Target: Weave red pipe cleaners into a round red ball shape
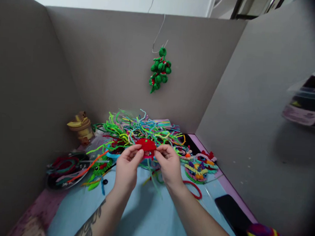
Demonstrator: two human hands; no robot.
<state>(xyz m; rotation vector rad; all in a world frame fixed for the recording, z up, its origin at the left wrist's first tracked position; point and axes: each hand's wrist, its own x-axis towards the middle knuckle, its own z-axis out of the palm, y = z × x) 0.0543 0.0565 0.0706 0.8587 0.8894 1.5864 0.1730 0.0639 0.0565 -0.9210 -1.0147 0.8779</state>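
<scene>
A flat, rounded red fuzzy piece [146, 144], apparently made of pipe cleaners, is held up above the table's middle. My left hand [129, 163] pinches its left edge between thumb and fingers. On the opposite edge, my right hand [168, 164] pinches it the same way. A small green spot shows at the top of the piece, and pale green strands [153, 178] hang below it. Behind both hands lies a big heap of loose pipe cleaners [151, 128] in green, yellow, blue and other colours.
A dark bowl [52, 182] of pipe cleaners and a green figure [101, 166] lie left. Colourful fuzzy pieces [197, 172], a red ring [199, 191] and a black phone-like slab [232, 209] lie right. Green ornaments [160, 70] hang on the grey partition [110, 58].
</scene>
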